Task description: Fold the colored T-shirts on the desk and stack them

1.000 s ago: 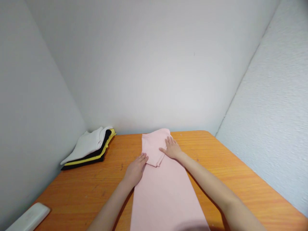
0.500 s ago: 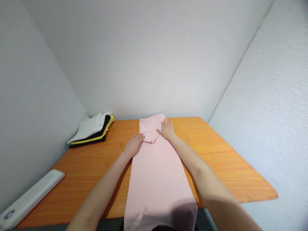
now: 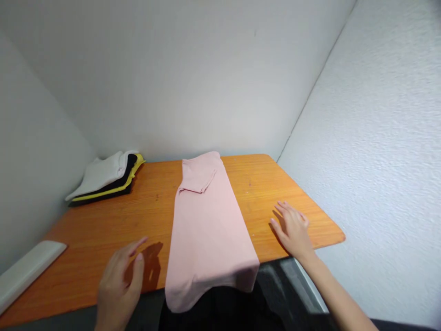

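Observation:
A pink garment (image 3: 206,220), folded into a long narrow strip, lies down the middle of the orange table (image 3: 103,220). Its far end has a small flap folded over and its near end hangs over the table's front edge. My left hand (image 3: 119,282) hovers above the front edge to the left of the garment, fingers loosely spread and holding nothing. My right hand (image 3: 292,230) is open, palm down, over the table to the right of the garment. Neither hand touches the cloth.
A stack of folded clothes (image 3: 105,177), white on black and yellow, sits in the far left corner. A long white object (image 3: 27,271) lies at the table's near left edge. White walls close in on the left, back and right.
Both hands have left the folded flap at the garment's far end and drawn back toward me, to either side of the cloth. The view has shifted, showing the table's front edge.

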Demonstrator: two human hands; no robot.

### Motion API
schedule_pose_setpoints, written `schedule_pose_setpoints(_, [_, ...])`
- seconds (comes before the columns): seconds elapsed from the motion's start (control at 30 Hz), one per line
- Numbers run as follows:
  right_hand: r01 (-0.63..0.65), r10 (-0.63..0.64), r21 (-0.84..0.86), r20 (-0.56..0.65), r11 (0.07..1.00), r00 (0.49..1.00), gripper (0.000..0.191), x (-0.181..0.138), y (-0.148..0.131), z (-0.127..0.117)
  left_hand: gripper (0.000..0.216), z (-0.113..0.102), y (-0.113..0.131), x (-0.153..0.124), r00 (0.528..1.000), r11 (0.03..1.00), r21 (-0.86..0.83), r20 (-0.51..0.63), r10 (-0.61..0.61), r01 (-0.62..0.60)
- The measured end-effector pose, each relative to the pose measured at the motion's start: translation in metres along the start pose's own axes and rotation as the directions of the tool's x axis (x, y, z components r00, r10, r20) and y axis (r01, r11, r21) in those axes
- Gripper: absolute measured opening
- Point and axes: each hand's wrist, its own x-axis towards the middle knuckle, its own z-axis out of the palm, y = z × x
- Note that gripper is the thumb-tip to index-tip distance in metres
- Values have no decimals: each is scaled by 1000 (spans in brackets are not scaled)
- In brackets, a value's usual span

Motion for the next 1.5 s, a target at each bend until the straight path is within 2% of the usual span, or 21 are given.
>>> schedule_pose_setpoints(0.07, [-64, 66, 28, -70, 998, 995, 39, -24, 3, -15, 26, 2, 17, -23, 994, 996, -17, -66, -87, 86])
schedule_pose_setpoints(0.13, [-96, 106, 85, -119, 992, 987, 30, -45, -5, -28, 21, 7, 31, -40, 991, 995, -18, -90, -104, 102])
schedule_pose_setpoints(0.23, [-95, 121, 202, -116, 975, 986, 18, -75, -27, -43, 13, 9, 41, -63, 999, 999, -11, -9, -48, 48])
schedule_pose_setpoints(0.3, [-78, 95, 260, -53, 963, 994, 21, -95, -44, -44, 15, 9, 39, -78, 992, 998, -6, 105, -65, 66])
schedule_pose_setpoints(0.33, [-78, 82, 278, -4, 958, 997, 22, -104, -51, -42, 18, 9, 37, -85, 980, 993, -3, 165, -113, 115])
schedule_pose_setpoints(0.4, [-117, 86, 315, 113, 942, 990, 21, -119, -64, -31, 24, 11, 31, -97, 927, 962, -10, 269, -262, 275])
schedule_pose_setpoints(0.47, [-196, 123, 376, 210, 906, 970, 22, -128, -74, -15, 30, 15, 27, -105, 858, 896, -94, 345, -380, 434])
schedule_pose_setpoints(0.53, [-274, 165, 455, 265, 847, 950, 30, -132, -81, 0, 34, 21, 27, -110, 822, 816, -227, 372, -432, 532])
schedule_pose_setpoints(0.63, [-366, 223, 554, 309, 748, 925, 39, -130, -89, 12, 39, 28, 31, -112, 808, 720, -374, 355, -471, 584])
schedule_pose_setpoints(0.8, [-473, 192, 638, 460, 608, 867, 40, -128, -98, 3, 47, 31, 44, -113, 724, 564, -455, 434, -536, 690])
schedule_pose_setpoints(0.87, [-525, 195, 656, 509, 543, 838, 43, -131, -98, -3, 50, 31, 47, -113, 708, 521, -480, 469, -528, 706])
schedule_pose_setpoints(1.1, [-598, 171, 724, 578, 343, 798, 38, -141, -97, -18, 47, 18, 52, -119, 683, 472, -496, 572, -455, 729])
schedule_pose_setpoints(1.17, [-601, 140, 719, 594, 350, 792, 41, -138, -96, -29, 45, 10, 55, -120, 668, 397, -537, 587, -458, 744])
schedule_pose_setpoints(1.27, [-575, 84, 694, 604, 433, 793, 37, -126, -92, -51, 47, -9, 61, -117, 657, 293, -594, 610, -443, 749])
schedule_pose_setpoints(1.33, [-585, 60, 698, 620, 413, 783, 38, -118, -91, -65, 45, -21, 63, -111, 676, 278, -623, 602, -426, 731])
schedule_pose_setpoints(1.4, [-621, 55, 713, 642, 326, 765, 43, -110, -91, -74, 44, -30, 64, -106, 709, 282, -659, 577, -405, 697])
schedule_pose_setpoints(1.47, [-633, 77, 729, 638, 263, 766, 45, -104, -93, -77, 47, -31, 65, -101, 754, 316, -694, 523, -397, 647])
schedule_pose_setpoints(1.5, [-620, 96, 740, 619, 259, 779, 44, -102, -95, -77, 49, -29, 66, -100, 781, 353, -706, 479, -400, 614])
